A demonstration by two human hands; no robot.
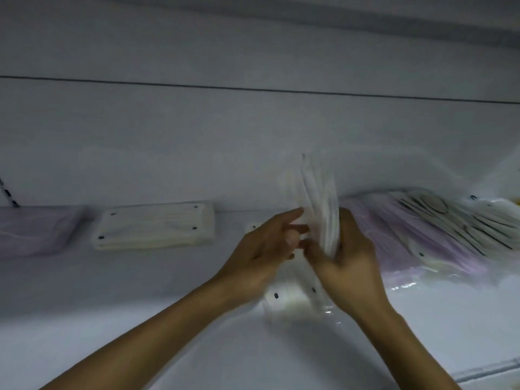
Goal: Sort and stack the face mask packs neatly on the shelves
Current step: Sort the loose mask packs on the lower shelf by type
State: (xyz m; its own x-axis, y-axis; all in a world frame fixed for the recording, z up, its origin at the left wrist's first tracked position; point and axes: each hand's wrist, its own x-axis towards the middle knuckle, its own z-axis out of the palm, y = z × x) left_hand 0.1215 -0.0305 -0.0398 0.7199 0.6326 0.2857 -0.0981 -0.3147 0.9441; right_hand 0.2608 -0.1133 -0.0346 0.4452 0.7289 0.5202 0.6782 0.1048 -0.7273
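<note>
- The right hand (347, 257) is curling its fingers round a bundle of white face mask packs (319, 204), holding them on edge so they are fanning upward above the white shelf (140, 291).
- The left hand (264, 251) is meeting the bundle from the left, its fingertips (298, 213) touching the outermost pack with the fingers mostly straight; whether it is pinching anything is too blurred to tell.
- Another white pack (284, 298) is lying flat on the shelf directly under both hands.
- A neat stack of white packs (154, 225) is sitting near the shelf's back edge, left of the hands.
- A lilac stack (33, 232) is lying at the shelf's left edge.
- A loose heap of lilac and patterned packs (439, 235) is sprawling along the right side, just beside the right hand.
</note>
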